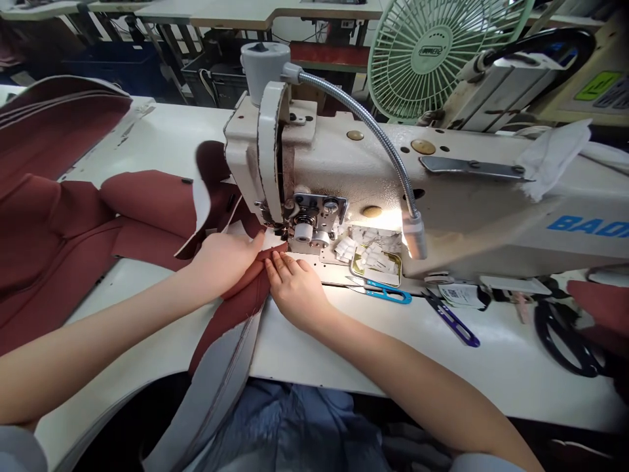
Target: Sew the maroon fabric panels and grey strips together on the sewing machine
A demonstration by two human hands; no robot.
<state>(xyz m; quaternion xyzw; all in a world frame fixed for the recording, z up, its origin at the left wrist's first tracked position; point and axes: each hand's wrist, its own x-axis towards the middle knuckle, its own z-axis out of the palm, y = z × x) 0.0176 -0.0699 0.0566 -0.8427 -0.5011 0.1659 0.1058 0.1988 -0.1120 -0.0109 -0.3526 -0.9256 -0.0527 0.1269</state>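
Note:
A dark-red sheet material with a grey backing (230, 357) runs from my lap up to the sewing machine (268, 141). My left hand (228, 262) is closed on the red material just left of the needle area, its thumb towards the machine and most other fingers hidden. My right hand (297, 288) lies on the near edge of the same material, fingers stretched out and pressing it against the table beside the presser foot. A small white piece (274, 240) shows between my hands and the foot. The needle itself is hidden.
More red panels (59, 216) spread over the table on the left. Right of my hands lie a tin of white slips (378, 262), blue thread snips (388, 292), purple snips (455, 320) and black-handled scissors (565, 341). A lamp (413, 236) hangs over the tin; a green fan (437, 52) stands behind.

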